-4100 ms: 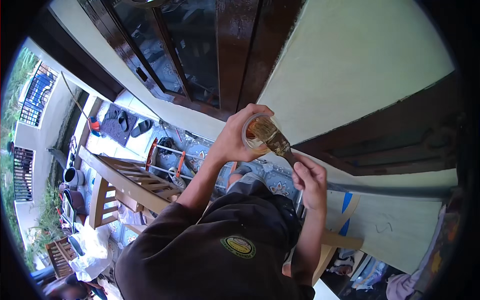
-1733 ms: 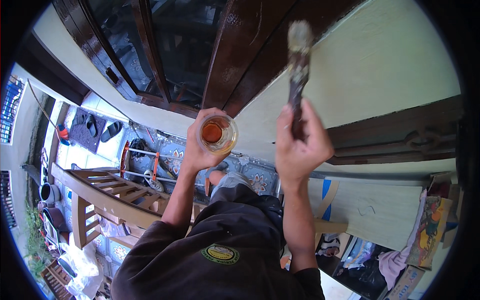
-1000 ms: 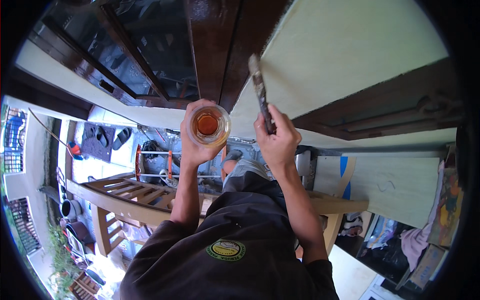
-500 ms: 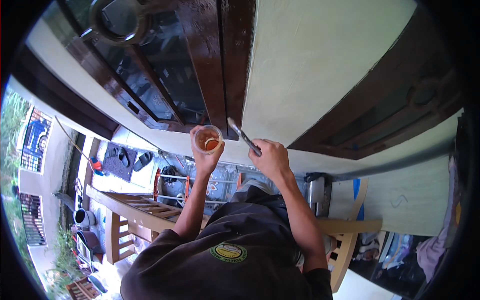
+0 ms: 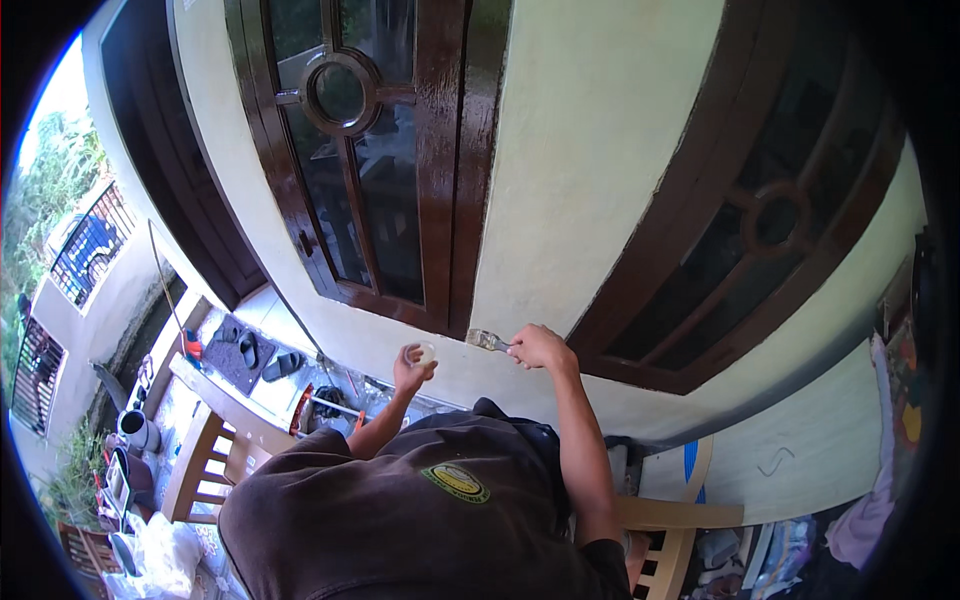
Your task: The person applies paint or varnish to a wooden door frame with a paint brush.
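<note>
My right hand (image 5: 540, 346) grips a paintbrush (image 5: 488, 341) by its handle. The bristles point left, at the bottom right corner of a glossy dark brown window frame (image 5: 440, 200); whether they touch the wood I cannot tell. Lower and to the left, my left hand (image 5: 412, 370) is wrapped round a clear plastic cup (image 5: 427, 354). What the cup holds is hard to make out now; the earlier frame shows orange-brown liquid in it. Pale wall (image 5: 590, 150) runs along the right side of the frame.
A second brown window (image 5: 690, 330) stands to the right. Wooden bench parts (image 5: 200, 460) lie close on my left, with another wooden piece (image 5: 690, 515) on my right. Sandals (image 5: 282, 366) rest near a floor mat. Pots (image 5: 138, 430) and a white plastic bag (image 5: 165, 555) are farther left.
The view has tilted up, showing more of the windows. My left hand and cup are lower in the picture. The brush has swung from upright to nearly level, bristles by the frame's corner.
</note>
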The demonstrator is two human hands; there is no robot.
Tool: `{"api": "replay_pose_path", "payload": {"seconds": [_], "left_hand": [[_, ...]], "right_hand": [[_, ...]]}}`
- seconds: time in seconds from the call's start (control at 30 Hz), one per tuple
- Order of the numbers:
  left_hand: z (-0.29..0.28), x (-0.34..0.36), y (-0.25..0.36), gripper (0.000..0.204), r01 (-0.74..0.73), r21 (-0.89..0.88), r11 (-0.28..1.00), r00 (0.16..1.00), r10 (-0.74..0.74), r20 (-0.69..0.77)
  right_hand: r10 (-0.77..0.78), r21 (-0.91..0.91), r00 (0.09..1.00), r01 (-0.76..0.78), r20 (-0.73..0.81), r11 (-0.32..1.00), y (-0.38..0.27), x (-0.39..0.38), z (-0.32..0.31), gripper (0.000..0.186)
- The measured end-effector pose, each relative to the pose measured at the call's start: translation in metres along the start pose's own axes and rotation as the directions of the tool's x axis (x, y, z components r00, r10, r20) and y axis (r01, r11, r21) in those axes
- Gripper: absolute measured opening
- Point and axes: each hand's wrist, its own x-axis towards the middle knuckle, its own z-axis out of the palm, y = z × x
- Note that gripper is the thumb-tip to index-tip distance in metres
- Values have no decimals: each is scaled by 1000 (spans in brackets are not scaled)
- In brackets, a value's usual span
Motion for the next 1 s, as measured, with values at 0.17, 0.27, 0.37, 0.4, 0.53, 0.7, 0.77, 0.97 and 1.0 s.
{"api": "replay_pose_path", "payload": {"seconds": [0.17, 0.27, 0.37, 0.4, 0.53, 0.7, 0.77, 0.97, 1.0], "left_hand": [[-45, -9, -44, 69, 57, 253, 966, 995, -33, -99], [-60, -19, -41, 69, 141, 349, 926, 985, -95, -146], [-76, -18, -59, 67, 109, 387, 916, 987, -52, -155], [-73, -20, -53, 67, 111, 391, 914, 987, -54, -154], [-62, -22, -27, 64, 88, 343, 935, 992, -49, -120], [-37, -6, -11, 59, -100, 179, 979, 992, 111, -52], [-25, 1, 4, 58, -148, 50, 988, 989, 148, -11], [-1, 10, 45, 57, -273, 30, 962, 961, 274, -46], [0, 10, 50, 56, -299, 64, 952, 952, 303, -54]], "right_hand": [[31, 64, 999, -32, 22, 997, 24, 7, 6, 22], [15, 98, 1000, -13, -20, 995, 11, -8, -5, 22], [-222, 60, 882, 270, -416, 961, -10, -24, -15, 18], [-219, 64, 883, 269, -414, 961, -18, -27, -18, 18], [-328, -59, 409, 548, -852, 834, -67, -30, -32, 20], [-284, -220, 50, 513, -957, 830, -113, -16, -36, 23], [-258, -207, 34, 496, -966, 843, -127, -11, -39, 24], [-192, -111, 211, 346, -958, 932, -126, -5, -23, 26], [-197, -98, 273, 337, -942, 937, -122, -10, -16, 26]]}}
